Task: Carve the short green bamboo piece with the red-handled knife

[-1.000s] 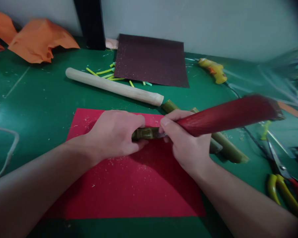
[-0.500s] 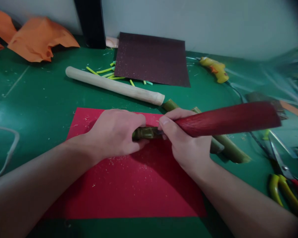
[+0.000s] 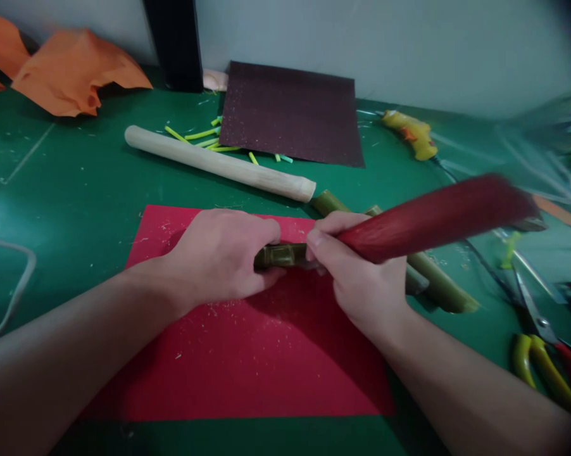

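My left hand (image 3: 219,256) is closed round a short green bamboo piece (image 3: 280,255) and holds it down over a red sheet (image 3: 247,361). My right hand (image 3: 356,272) grips a tool with a long dark red handle (image 3: 437,218) that sticks out to the right, blurred by motion. Its working end meets the bamboo piece between my two hands and is hidden by my fingers. Fine pale shavings lie scattered on the red sheet.
Two longer green bamboo sticks (image 3: 437,285) lie right of my hands. A pale wooden rod (image 3: 219,163), yellow-green strips, a dark sheet (image 3: 290,114), a yellow glue gun (image 3: 409,134), scissors (image 3: 546,354) and orange paper (image 3: 71,73) sit on the green mat (image 3: 76,190).
The red handle's far end rocks down and back up while my right hand shifts slightly against the bamboo piece. My left hand stays in place.
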`<act>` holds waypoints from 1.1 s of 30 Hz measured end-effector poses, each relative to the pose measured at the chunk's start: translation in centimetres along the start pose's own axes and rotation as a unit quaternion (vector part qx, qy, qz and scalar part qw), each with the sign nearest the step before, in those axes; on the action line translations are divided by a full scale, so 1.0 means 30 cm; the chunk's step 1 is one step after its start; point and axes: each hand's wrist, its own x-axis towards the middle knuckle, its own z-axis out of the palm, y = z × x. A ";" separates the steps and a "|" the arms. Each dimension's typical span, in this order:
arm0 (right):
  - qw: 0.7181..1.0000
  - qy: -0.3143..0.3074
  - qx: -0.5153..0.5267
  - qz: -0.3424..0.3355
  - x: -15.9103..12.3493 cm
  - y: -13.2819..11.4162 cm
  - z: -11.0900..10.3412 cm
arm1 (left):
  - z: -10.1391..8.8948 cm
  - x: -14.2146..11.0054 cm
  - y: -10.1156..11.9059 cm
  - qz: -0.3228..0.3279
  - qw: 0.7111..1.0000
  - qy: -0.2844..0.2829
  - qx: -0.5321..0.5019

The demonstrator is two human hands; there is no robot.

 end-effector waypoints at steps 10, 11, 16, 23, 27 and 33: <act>1.000 0.005 0.007 -0.023 0.000 0.006 -0.001 | 0.005 -0.003 -0.004 0.017 1.000 0.024 0.006; 1.000 -0.003 0.009 -0.024 -0.001 0.005 0.000 | 0.005 -0.003 -0.004 0.015 1.000 0.023 0.008; 0.999 0.017 0.023 -0.028 -0.003 0.010 0.003 | 0.005 -0.004 -0.004 0.004 1.000 0.016 0.018; 0.999 0.016 0.016 -0.027 -0.001 0.007 0.002 | 0.009 -0.006 -0.007 0.020 0.999 0.032 0.008; 0.999 -0.019 0.037 -0.018 -0.010 0.004 0.003 | 0.009 -0.007 -0.006 0.017 0.999 0.031 0.009; 0.999 0.037 0.019 0.001 -0.005 0.018 0.004 | 0.003 -0.007 -0.004 0.008 1.000 0.020 0.014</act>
